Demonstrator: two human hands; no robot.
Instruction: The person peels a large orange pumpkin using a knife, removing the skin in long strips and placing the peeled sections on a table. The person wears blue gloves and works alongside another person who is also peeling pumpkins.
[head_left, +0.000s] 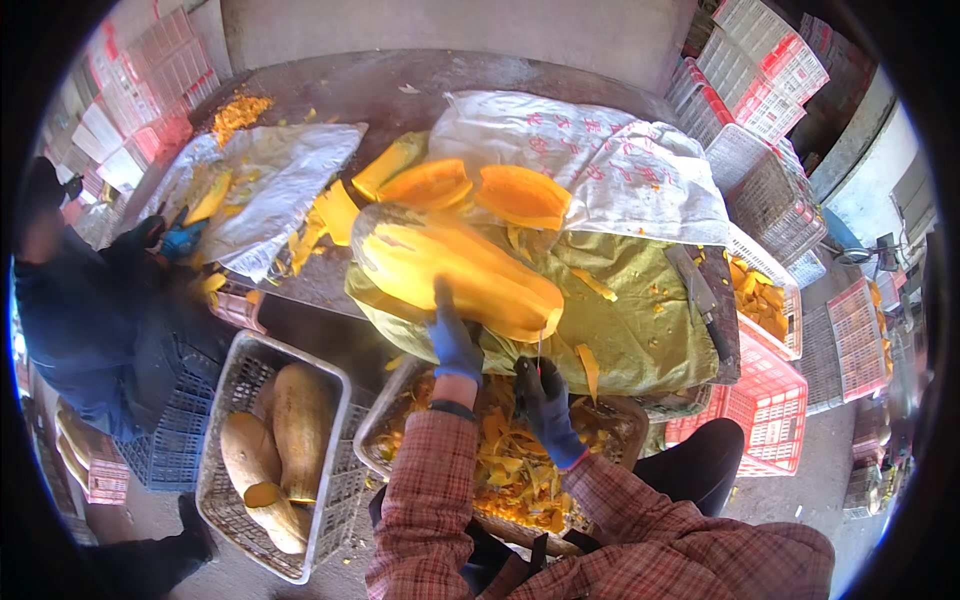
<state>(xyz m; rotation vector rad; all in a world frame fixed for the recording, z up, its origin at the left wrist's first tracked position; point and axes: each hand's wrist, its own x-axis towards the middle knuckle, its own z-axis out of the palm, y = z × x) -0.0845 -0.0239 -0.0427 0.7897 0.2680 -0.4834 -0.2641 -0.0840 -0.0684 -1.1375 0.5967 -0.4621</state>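
Observation:
A large, mostly peeled squash (450, 262) lies across a yellow-green woven sack (622, 315), with grey-green skin left on its far-left end. My left hand (456, 345), in a blue glove with a dark palm, grips its near side, thumb up on the flesh. In my gloved right hand (547, 409) is a thin-bladed hand tool (540, 346), its blade close to the squash's right end; the fist hides most of the handle. Behind the squash rest cut orange squash pieces (523, 196) and a part-peeled one (390, 163). Strips of peel (589, 371) hang at the sack's front edge.
A knife (701, 300) lies on the table's right side. Below my hands a crate (637, 442) holds peelings; another crate (337, 450) at left holds unpeeled squashes (304, 427). At far left a co-worker (90, 322) in dark clothes handles squash. Crates (772, 67) are stacked at right.

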